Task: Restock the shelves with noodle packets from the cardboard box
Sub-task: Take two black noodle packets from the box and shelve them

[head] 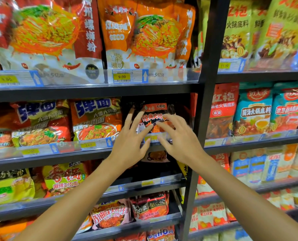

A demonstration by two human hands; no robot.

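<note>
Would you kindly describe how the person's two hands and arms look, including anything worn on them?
Both arms are bare from the lower edge of the picture up to the wrists, with no sleeve in sight. The left hand and the right hand wear no gloves, and no ring, watch or bracelet shows on either. The fingernails look short and plain.

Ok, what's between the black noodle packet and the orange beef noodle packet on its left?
In the head view, only the left hand, fingers spread over the black packet's left edge. The orange packet stands right beside it, with no other product between.
</note>
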